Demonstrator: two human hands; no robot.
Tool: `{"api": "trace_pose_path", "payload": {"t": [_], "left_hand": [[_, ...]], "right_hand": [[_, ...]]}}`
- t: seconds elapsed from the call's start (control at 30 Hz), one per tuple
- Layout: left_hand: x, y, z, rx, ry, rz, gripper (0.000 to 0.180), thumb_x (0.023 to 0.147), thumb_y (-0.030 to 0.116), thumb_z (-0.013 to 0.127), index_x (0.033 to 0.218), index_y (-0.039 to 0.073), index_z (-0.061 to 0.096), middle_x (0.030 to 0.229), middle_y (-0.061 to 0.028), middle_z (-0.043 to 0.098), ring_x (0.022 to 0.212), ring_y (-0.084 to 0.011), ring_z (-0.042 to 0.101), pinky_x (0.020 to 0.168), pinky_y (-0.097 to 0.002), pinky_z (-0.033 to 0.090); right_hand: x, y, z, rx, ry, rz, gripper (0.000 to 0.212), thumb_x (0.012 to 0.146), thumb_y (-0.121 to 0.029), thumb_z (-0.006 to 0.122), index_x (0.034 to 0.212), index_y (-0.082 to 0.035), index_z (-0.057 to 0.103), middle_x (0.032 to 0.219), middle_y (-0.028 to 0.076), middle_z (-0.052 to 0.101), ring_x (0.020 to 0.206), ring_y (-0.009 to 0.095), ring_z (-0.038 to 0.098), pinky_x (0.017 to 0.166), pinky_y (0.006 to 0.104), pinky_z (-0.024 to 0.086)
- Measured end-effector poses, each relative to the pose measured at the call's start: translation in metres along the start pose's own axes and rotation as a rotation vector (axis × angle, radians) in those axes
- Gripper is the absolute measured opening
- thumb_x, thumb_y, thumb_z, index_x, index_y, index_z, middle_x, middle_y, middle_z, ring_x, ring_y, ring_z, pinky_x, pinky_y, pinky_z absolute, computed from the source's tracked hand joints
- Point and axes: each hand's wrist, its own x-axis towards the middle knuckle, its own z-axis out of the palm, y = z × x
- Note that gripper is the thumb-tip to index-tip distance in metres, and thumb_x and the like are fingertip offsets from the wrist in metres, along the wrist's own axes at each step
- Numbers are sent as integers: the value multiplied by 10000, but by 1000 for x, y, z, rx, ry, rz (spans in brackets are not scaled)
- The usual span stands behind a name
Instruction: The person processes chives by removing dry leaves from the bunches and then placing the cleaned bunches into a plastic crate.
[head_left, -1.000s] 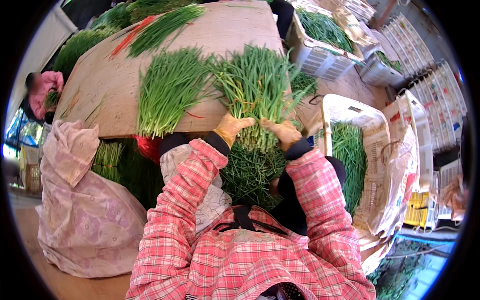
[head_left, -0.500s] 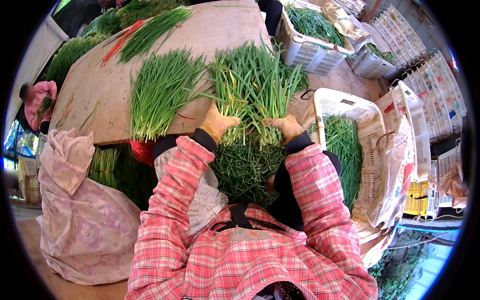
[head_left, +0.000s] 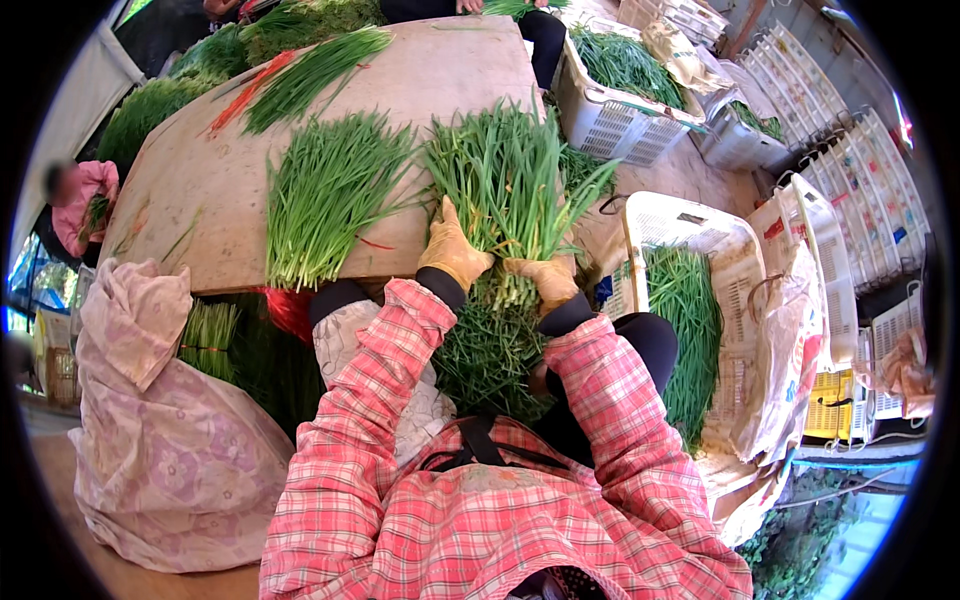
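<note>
My gloved left hand (head_left: 455, 250) and gloved right hand (head_left: 547, 280) are closed around a thick bunch of garlic chives (head_left: 505, 175) at the table's near edge. They grip the lower stalks from either side, with the leaves spreading away over the table (head_left: 350, 85). A few yellowish blades show among the green, and the gloves partly hide the stalk ends. Left of my left hand lies a loose pile of garlic chives (head_left: 335, 200). Below my hands, a heap of cut green blades (head_left: 490, 360) lies between my knees.
A white plastic crate (head_left: 740, 260) of chives stands at my right; another crate (head_left: 620, 125) stands beyond it. Red ties (head_left: 250, 90) lie beside a far bunch (head_left: 315, 75). Flowered cloth (head_left: 180, 430) covers something at left. Other people sit left and across the table.
My hands have come closer together, mostly by the right moving left. The two spread clumps of chives are now pressed into one narrower bunch. My head view has shifted slightly.
</note>
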Motion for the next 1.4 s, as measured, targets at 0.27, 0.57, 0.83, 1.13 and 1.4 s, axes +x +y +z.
{"api": "trace_pose_path", "payload": {"t": [0.27,0.57,0.83,1.13,1.4], "left_hand": [[11,-6,-2,10,-41,-27,993,634,202,775,1407,4,185,1241,-257,412,1106,-380,498,922,-383,452],[18,-17,-25,-15,-45,37,1058,622,208,751,1426,-31,108,1185,-298,499,1089,-370,533,916,-366,449],[11,-52,-36,178,61,223,1083,641,306,750,1411,-69,86,1180,-337,492,1041,-406,545,876,-390,464],[-122,1,-79,-693,-617,279,908,707,336,756,1397,13,264,1297,-159,471,1148,-258,489,957,-372,394],[-130,-32,44,-1692,-814,-129,703,846,545,542,1299,19,428,1235,-125,543,1093,-245,550,958,-400,433]], "right_hand": [[6,-1,-54,323,-158,16,429,732,-156,623,1061,112,561,950,168,639,784,250,639,702,370,536],[-45,-73,-115,570,-422,-219,345,760,-225,646,995,6,545,1034,194,586,944,353,586,807,467,517],[-103,-166,-111,477,-333,-386,679,747,-214,711,1276,40,370,1097,184,531,858,288,579,736,378,541],[-139,-54,-94,457,-140,-134,561,685,-85,672,1194,41,471,1027,208,602,868,342,619,726,461,538],[-186,35,-33,6,-206,205,340,705,-72,760,1006,-11,615,904,52,663,779,139,613,747,280,493]]}}
